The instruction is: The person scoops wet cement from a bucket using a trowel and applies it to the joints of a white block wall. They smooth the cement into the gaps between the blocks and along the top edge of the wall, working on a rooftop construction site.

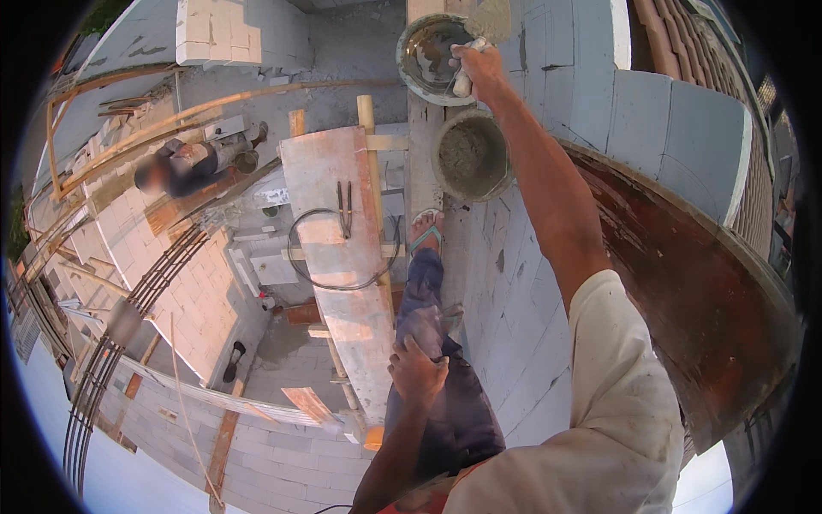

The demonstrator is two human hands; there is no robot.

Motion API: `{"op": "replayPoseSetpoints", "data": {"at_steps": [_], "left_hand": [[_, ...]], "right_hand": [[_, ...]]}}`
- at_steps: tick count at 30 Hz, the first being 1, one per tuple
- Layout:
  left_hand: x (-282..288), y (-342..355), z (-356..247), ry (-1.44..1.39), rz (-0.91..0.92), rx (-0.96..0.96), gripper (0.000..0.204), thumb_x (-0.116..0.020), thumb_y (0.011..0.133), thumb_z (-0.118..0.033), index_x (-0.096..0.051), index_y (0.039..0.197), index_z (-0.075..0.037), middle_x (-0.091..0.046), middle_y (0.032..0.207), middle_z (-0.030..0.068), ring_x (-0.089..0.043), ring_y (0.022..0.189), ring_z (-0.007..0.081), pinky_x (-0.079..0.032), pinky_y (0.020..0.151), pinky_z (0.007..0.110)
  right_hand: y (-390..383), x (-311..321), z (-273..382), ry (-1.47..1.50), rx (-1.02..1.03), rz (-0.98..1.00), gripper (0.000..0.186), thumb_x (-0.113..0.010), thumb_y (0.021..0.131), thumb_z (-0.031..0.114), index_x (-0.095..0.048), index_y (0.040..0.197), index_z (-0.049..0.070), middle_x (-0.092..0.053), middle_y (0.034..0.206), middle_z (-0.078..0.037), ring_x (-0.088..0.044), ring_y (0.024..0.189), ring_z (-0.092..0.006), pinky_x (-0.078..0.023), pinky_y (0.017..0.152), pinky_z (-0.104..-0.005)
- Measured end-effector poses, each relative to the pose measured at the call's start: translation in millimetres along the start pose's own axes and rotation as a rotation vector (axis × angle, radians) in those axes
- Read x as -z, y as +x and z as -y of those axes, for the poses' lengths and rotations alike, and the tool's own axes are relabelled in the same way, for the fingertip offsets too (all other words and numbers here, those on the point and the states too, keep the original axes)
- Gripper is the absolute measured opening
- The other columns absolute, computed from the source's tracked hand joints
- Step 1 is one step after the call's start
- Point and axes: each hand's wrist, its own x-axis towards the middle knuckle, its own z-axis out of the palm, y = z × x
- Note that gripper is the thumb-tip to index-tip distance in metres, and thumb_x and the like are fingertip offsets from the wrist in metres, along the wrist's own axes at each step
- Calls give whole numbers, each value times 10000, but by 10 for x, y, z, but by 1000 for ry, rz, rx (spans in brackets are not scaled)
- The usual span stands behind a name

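Observation:
My right hand (475,73), arm outstretched, grips a trowel (491,24) over a round bucket (419,64) with a wet interior. Just nearer me stands a second bucket (462,154) of grey mortar. My left hand (416,370) has its fingers curled over my dark trouser leg (428,317). My sandalled foot (425,231) rests on a narrow ledge below the buckets. Left of it lies a worn plywood board (321,158) on poles, bearing a long-handled tool (345,214) and a loop of black cable (294,236).
Grey block walls (651,137) rise at right, beside a rusty brown board (685,308). A person (193,163) works at lower left-hand scaffolding among timber rails (145,150). A rebar cage (163,265) crosses the left side above a drop to block-strewn ground.

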Motion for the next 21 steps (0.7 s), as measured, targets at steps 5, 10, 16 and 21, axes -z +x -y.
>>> {"op": "replayPoseSetpoints", "data": {"at_steps": [5,10,16,21], "left_hand": [[-53,23,-50,-27,11,43,898,-849,707,-437,-434,1351,31,-506,1269,229,-564,1145,408,-482,965,496],[45,9,-115,3,32,51,884,-845,705,-421,-432,1351,20,-506,1253,221,-563,1123,405,-472,973,503],[-88,-1,-61,22,5,10,912,-852,690,-434,-428,1359,21,-492,1264,230,-557,1133,419,-474,973,517],[-149,-1,-60,55,10,6,960,-860,685,-460,-415,1372,43,-481,1300,257,-537,1180,444,-462,1000,528]], "right_hand": [[61,-167,-194,13,11,-32,186,-699,899,47,-647,1062,-27,-689,987,-144,-691,911,-239,-558,684,-412],[223,-84,-193,-93,67,-24,192,-738,875,76,-644,1007,-28,-678,927,-114,-652,844,-205,-527,710,-396],[248,-77,-262,-63,61,-56,207,-761,843,59,-638,990,-19,-668,897,-105,-626,787,-204,-511,671,-403],[334,33,-408,54,98,-70,295,-792,818,76,-634,1034,-49,-669,920,-128,-640,803,-228,-525,702,-411]]}}
